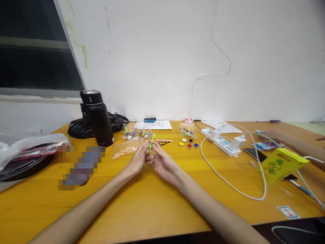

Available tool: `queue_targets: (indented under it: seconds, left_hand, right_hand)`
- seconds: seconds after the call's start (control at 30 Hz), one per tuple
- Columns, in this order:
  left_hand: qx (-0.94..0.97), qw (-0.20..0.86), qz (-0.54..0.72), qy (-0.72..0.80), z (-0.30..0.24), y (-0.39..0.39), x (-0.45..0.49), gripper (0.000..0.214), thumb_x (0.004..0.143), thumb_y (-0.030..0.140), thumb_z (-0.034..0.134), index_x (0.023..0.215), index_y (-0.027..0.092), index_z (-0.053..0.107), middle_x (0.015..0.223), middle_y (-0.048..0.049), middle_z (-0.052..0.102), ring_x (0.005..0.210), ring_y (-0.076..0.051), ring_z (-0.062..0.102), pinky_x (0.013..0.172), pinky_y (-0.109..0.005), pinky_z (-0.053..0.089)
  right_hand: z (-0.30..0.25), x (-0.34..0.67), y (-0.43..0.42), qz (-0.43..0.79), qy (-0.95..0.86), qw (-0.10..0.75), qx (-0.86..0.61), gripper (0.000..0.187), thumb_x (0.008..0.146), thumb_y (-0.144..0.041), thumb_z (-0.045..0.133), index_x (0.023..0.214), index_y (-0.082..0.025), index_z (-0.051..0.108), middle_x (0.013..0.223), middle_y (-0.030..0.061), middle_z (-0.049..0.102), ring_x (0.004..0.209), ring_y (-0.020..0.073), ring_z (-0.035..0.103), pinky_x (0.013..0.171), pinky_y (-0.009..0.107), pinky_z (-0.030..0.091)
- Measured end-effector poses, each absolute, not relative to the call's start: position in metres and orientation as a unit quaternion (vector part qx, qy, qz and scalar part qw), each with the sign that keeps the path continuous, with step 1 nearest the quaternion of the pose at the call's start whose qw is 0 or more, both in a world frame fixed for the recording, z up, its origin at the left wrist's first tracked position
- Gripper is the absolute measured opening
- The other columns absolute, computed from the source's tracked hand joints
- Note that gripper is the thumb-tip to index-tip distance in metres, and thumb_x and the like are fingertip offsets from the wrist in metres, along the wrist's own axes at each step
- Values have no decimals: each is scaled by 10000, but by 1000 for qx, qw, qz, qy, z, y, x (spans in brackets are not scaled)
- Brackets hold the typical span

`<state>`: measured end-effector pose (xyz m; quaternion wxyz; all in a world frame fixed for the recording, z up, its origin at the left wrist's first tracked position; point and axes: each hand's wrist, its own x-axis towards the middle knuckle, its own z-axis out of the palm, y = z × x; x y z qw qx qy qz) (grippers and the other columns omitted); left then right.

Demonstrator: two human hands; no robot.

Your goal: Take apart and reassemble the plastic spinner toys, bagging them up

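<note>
A thin, bright green plastic piece (150, 145) with slim arms is held up above the middle of the table. My left hand (138, 159) pinches it from the left, and my right hand (164, 164) grips it from the other side, fingertips close together. Just behind the hands lie coloured plastic sticks (165, 142), partly hidden. An empty-looking clear bag (124, 149) is flat beside my left hand. To the right of my hands sit several small round discs, among them a yellow disc (181, 144) and a blue disc (196, 145).
Bags of small coloured parts (187, 130) lie toward the wall, near a screwdriver (149, 119) and paper (162, 124). A black bottle (98, 118) stands left. Right are a power strip (225, 145), looping white cables, a yellow box (281, 164) and another person's arm (294, 140).
</note>
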<state>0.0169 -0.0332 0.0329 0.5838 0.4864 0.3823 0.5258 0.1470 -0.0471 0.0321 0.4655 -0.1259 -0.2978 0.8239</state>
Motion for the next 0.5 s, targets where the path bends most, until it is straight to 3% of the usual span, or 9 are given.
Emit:
queue_targets:
  seconds: [0.1,0.23,0.4,0.5]
  left_hand:
    - [477,628,499,360,27,-30,16,538,736,627,737,1030,202,591,614,90,442,482,-71,462,439,-162,370]
    - [470,652,476,357,28,-32,15,535,765,639,714,1034,205,553,611,97,462,465,-69,488,459,-168,405]
    - [471,640,476,377,29,-35,17,529,782,627,704,1069,206,564,621,84,501,491,-95,559,437,-169,415]
    - [507,609,481,375,24,-32,17,510,812,660,650,1004,192,579,621,65,507,500,-105,564,367,-156,358]
  right_hand:
    - [32,147,-47,824,-299,466,-125,273,902,-302,742,1105,-246,569,847,-12,669,638,62,592,649,167,484]
    - [33,146,-48,827,-296,463,-120,270,892,-308,755,1076,-247,567,768,-38,637,566,48,535,585,150,444]
    - [32,145,-48,827,-292,463,-128,285,862,-330,785,1015,-246,559,706,-62,590,525,42,479,538,140,407]
    - [30,145,-48,828,-295,460,-126,281,873,-338,775,1016,-251,548,683,-76,554,512,38,449,575,155,449]
